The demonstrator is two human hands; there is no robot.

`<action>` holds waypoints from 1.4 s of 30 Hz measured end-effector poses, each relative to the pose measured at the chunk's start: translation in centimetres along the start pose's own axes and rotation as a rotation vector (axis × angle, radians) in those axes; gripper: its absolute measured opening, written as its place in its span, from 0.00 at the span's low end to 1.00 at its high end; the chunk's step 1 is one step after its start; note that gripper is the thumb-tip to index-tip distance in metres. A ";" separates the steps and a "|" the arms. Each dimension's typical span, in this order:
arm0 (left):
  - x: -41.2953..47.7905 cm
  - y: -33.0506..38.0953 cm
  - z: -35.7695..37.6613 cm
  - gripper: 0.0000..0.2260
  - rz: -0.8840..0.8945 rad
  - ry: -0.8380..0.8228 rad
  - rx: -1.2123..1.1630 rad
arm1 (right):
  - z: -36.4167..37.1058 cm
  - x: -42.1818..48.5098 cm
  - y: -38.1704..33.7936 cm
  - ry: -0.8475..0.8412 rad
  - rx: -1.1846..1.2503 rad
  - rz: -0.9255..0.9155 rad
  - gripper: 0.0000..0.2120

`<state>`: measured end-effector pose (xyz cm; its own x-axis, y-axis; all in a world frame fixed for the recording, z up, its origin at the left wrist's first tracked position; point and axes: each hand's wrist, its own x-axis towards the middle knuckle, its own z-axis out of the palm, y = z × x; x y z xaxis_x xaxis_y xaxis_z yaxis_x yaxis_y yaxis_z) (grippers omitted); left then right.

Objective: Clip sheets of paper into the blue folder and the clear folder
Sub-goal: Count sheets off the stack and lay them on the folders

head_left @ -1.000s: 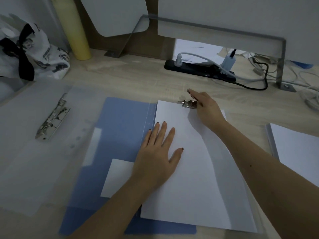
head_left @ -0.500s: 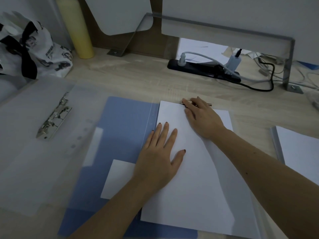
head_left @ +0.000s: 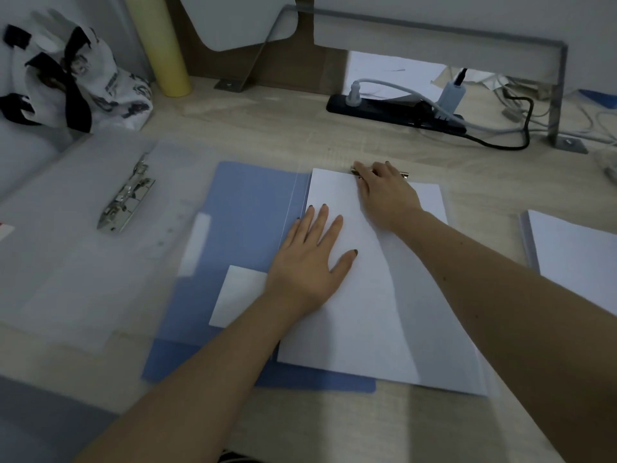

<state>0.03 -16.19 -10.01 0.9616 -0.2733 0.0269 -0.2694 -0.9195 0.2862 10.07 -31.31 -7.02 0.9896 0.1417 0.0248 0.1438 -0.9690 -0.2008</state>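
The blue folder (head_left: 247, 212) lies open on the desk with white sheets of paper (head_left: 374, 315) on its right half. My left hand (head_left: 310, 262) lies flat on the sheets, fingers spread. At the top edge of the sheets my right hand (head_left: 384, 192) presses down on the folder's metal clip (head_left: 404, 175), which it mostly hides. The clear folder (head_left: 76, 248) lies open to the left, overlapping the blue one, with its own silver clip (head_left: 128, 198) lying on it.
A stack of white paper (head_left: 574, 259) sits at the right edge. A black power strip (head_left: 394, 111) with plugs and cables runs along the back. A yellow roll (head_left: 163, 45) and a black-and-white bag (head_left: 76, 78) stand at the back left.
My right hand has gone from holding the raised clip lever to lying flat over the clip at the paper's top edge. The left hand has stayed on the sheets.
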 end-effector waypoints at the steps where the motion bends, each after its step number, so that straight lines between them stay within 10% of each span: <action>1: 0.0 0.0 -0.1 0.28 -0.006 -0.019 -0.001 | 0.1 -0.1 0.0 0.002 -0.020 -0.001 0.22; 17: -1.7 2.9 -1.7 0.24 0.023 -0.135 0.135 | -4.4 -11.4 4.9 -0.122 0.250 0.028 0.17; 27: -3.5 19.2 -2.7 0.19 -0.002 -0.403 -1.016 | -8.1 -23.9 14.2 0.157 0.347 0.493 0.15; 34: -1.3 24.6 -0.3 0.27 -0.351 -0.575 -1.123 | -6.9 -25.1 15.7 0.129 0.254 0.539 0.15; 39: 0.8 25.1 -0.5 0.03 -0.463 -0.561 -1.255 | -7.0 -24.9 15.9 0.125 0.201 0.541 0.14; 42: 0.8 25.2 -0.4 0.06 -0.441 -0.569 -1.225 | -7.1 -24.8 15.5 0.153 0.228 0.564 0.17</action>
<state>-5.99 -39.49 -2.33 0.7220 -0.3771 -0.5801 0.5406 -0.2158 0.8131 -12.24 -51.28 -3.83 0.9047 -0.4259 -0.0097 -0.3889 -0.8164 -0.4270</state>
